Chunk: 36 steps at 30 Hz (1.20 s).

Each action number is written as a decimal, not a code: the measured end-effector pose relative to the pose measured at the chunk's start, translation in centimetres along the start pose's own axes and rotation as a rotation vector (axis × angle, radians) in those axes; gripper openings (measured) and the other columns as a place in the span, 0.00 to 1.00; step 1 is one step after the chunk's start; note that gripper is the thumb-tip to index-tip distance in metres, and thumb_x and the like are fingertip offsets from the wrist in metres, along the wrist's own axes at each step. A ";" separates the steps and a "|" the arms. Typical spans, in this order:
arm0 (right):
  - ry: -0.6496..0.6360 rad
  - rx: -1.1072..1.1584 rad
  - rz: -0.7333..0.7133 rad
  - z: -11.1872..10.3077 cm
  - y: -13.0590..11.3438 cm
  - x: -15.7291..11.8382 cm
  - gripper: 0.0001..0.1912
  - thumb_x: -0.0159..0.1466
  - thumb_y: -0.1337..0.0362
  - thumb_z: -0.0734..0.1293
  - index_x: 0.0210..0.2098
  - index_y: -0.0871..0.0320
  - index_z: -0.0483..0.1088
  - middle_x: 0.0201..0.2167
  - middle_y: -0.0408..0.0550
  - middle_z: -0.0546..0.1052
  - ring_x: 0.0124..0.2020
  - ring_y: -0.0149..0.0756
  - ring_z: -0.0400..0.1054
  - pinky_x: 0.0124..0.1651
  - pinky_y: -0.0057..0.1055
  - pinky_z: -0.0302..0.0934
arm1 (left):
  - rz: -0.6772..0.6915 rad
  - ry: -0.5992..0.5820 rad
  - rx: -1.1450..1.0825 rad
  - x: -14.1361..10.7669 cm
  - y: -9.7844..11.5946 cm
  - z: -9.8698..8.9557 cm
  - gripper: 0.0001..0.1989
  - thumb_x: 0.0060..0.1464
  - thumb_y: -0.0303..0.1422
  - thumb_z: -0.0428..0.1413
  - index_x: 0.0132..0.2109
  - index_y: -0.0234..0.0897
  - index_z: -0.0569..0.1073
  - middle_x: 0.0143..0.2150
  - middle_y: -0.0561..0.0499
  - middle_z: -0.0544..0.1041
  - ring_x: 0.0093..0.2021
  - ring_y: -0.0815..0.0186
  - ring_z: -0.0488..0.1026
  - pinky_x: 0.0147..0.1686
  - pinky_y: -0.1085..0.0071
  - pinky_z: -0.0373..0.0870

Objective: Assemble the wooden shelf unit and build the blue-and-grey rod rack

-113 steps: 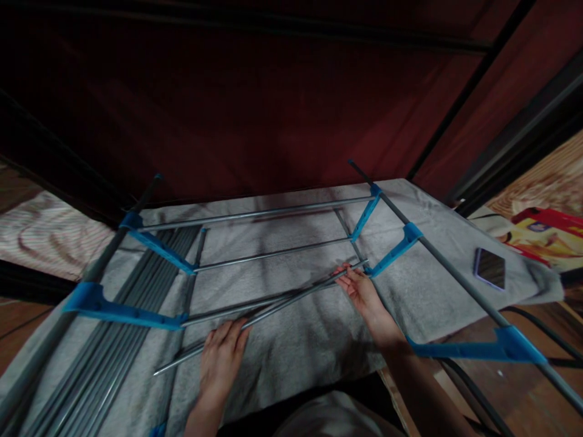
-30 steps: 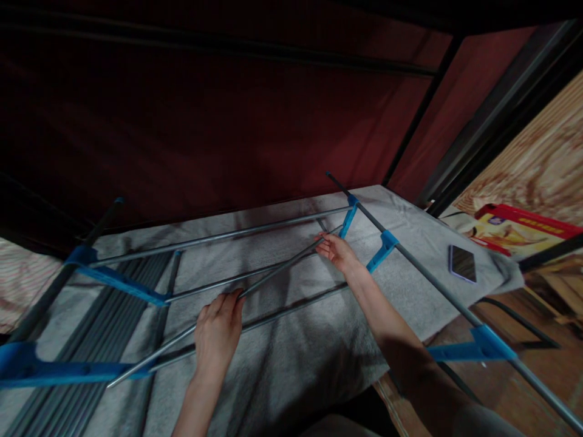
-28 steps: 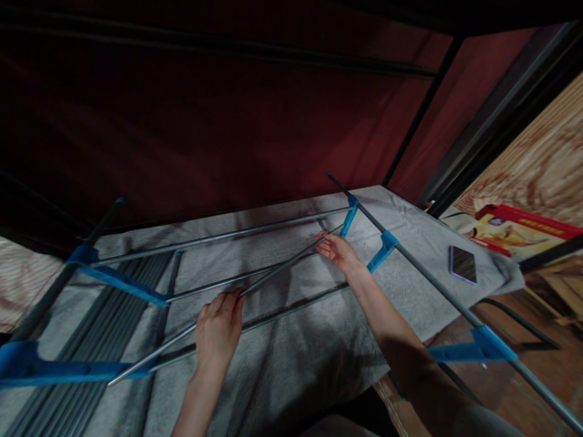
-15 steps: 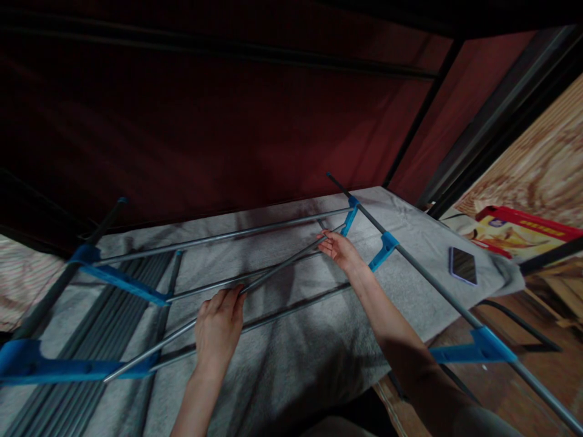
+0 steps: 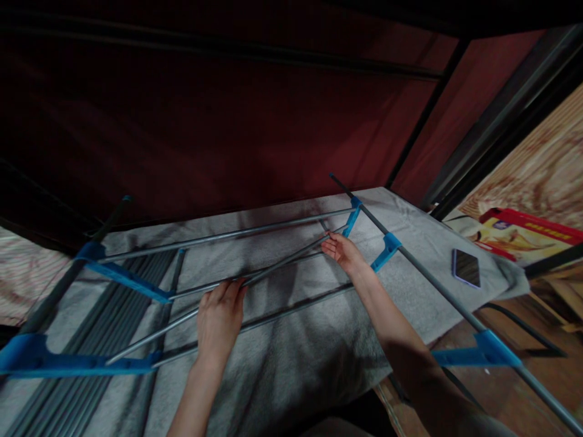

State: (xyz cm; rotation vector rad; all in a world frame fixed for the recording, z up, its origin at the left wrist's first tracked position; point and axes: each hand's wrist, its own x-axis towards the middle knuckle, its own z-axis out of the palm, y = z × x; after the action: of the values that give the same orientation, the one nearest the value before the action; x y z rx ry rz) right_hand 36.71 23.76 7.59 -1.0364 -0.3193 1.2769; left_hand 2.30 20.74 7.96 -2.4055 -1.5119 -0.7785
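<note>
A loose grey metal tube (image 5: pixel 282 262) slants across a rack frame of tubes and blue plastic brackets. My left hand (image 5: pixel 221 309) is closed over its middle, knuckles up. Near its far right end, my right hand (image 5: pixel 340 250) pinches it from below, close to a blue bracket (image 5: pixel 352 217). The tube's left end lies over or just above the lower left blue bracket (image 5: pixel 77 365); contact cannot be told. Behind it, a crossbar (image 5: pixel 228 234) joins the two rear brackets. The right side pole (image 5: pixel 423 276) runs beside my right forearm.
Several grey tubes (image 5: pixel 98 328) lie side by side at the left on the grey cloth (image 5: pixel 291 340). A phone (image 5: pixel 466 267) rests on the cloth's right part, with a red and yellow box (image 5: pixel 523 233) beyond. Dark red fabric (image 5: pixel 255 133) stands behind.
The tube's left end has lifted slightly, and my left hand has shifted up a little with it. My right hand keeps its grip. The whole view has moved slightly.
</note>
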 end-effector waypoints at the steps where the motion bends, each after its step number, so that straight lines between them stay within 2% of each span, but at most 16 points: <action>1: 0.004 -0.002 0.000 -0.2 0.1 -0.1 0.03 0.62 0.69 0.66 0.34 0.56 0.72 0.25 0.44 0.78 0.28 0.31 0.75 0.35 0.27 0.74 | 0.005 -0.003 -0.003 0.1 0.0 -0.1 0.18 0.68 0.37 0.47 0.51 0.36 0.78 0.41 0.46 0.80 0.38 0.56 0.74 0.42 0.62 0.64; 7: -0.014 -0.048 -0.003 -1.5 0.4 -1.0 0.04 0.63 0.68 0.66 0.33 0.56 0.72 0.32 0.48 0.82 0.32 0.32 0.76 0.35 0.26 0.74 | -0.030 -0.036 -0.006 0.2 0.5 -0.4 0.17 0.68 0.36 0.47 0.51 0.36 0.78 0.41 0.45 0.80 0.40 0.55 0.75 0.42 0.62 0.64; 12: 0.054 -0.080 -0.018 -2.9 0.6 -1.1 0.04 0.59 0.68 0.68 0.34 0.55 0.74 0.32 0.47 0.81 0.32 0.31 0.76 0.35 0.26 0.74 | -0.072 -0.066 -0.017 0.3 1.3 -1.2 0.16 0.68 0.35 0.48 0.53 0.37 0.77 0.44 0.45 0.81 0.43 0.56 0.76 0.44 0.62 0.64; 15: 0.131 -0.126 -0.115 -3.6 0.7 -1.0 0.09 0.53 0.69 0.69 0.35 0.56 0.73 0.32 0.47 0.80 0.31 0.31 0.74 0.33 0.26 0.73 | -0.082 -0.077 -0.013 0.6 1.5 -1.7 0.16 0.68 0.34 0.48 0.53 0.38 0.77 0.44 0.45 0.80 0.43 0.57 0.76 0.43 0.62 0.63; 18: 0.245 -0.188 -0.299 -4.1 0.9 -0.5 0.13 0.48 0.67 0.70 0.36 0.55 0.71 0.34 0.44 0.77 0.32 0.31 0.72 0.33 0.27 0.71 | -0.083 -0.094 -0.026 1.1 1.5 -2.1 0.16 0.68 0.34 0.48 0.53 0.37 0.77 0.44 0.45 0.80 0.43 0.57 0.75 0.43 0.61 0.63; 21: 0.355 -0.252 -0.496 -4.6 1.0 0.7 0.18 0.47 0.65 0.70 0.38 0.54 0.68 0.36 0.40 0.73 0.36 0.30 0.69 0.39 0.29 0.69 | -0.096 -0.113 -0.044 1.3 1.7 -2.3 0.15 0.67 0.33 0.48 0.53 0.37 0.77 0.44 0.46 0.80 0.43 0.57 0.75 0.44 0.61 0.63; 23: 0.388 -0.318 -0.575 -4.8 1.1 1.6 0.21 0.47 0.63 0.70 0.42 0.53 0.68 0.38 0.39 0.70 0.39 0.31 0.67 0.45 0.32 0.68 | -0.116 -0.125 -0.046 1.3 1.9 -2.5 0.15 0.67 0.33 0.49 0.53 0.37 0.77 0.44 0.46 0.80 0.44 0.57 0.75 0.44 0.61 0.64; 28: 0.472 -0.565 -0.600 -4.8 1.2 3.0 0.31 0.49 0.60 0.68 0.53 0.49 0.66 0.46 0.43 0.66 0.48 0.38 0.65 0.54 0.40 0.63 | -0.140 -0.154 -0.033 1.2 2.9 -2.9 0.14 0.67 0.32 0.50 0.53 0.37 0.77 0.44 0.46 0.80 0.44 0.56 0.75 0.44 0.60 0.64; 32: 0.592 -0.664 -0.620 -4.5 0.6 3.3 0.29 0.48 0.60 0.68 0.51 0.50 0.68 0.50 0.47 0.63 0.51 0.41 0.62 0.57 0.42 0.60 | -0.154 -0.168 -0.028 1.3 3.1 -3.1 0.14 0.66 0.32 0.50 0.52 0.37 0.77 0.44 0.46 0.80 0.45 0.55 0.75 0.45 0.59 0.64; 34: 0.570 -0.618 -0.625 -4.4 0.2 3.3 0.26 0.48 0.61 0.68 0.48 0.51 0.67 0.48 0.45 0.64 0.50 0.40 0.62 0.57 0.42 0.60 | -0.149 -0.168 -0.029 1.5 3.0 -3.0 0.14 0.66 0.31 0.50 0.52 0.36 0.77 0.44 0.46 0.80 0.45 0.55 0.75 0.45 0.59 0.63; 36: 0.480 -0.538 -0.626 -4.4 0.0 3.4 0.25 0.48 0.62 0.67 0.47 0.51 0.65 0.43 0.43 0.66 0.46 0.38 0.64 0.53 0.40 0.62 | -0.145 -0.165 -0.044 1.7 2.8 -2.8 0.14 0.66 0.30 0.50 0.52 0.36 0.76 0.44 0.45 0.80 0.45 0.55 0.75 0.46 0.59 0.63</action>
State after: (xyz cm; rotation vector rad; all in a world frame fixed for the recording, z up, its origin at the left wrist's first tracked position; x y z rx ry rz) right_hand 40.93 24.75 4.12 -1.5040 -0.5755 0.3566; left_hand 4.39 19.60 11.48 -2.4665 -1.7666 -0.6611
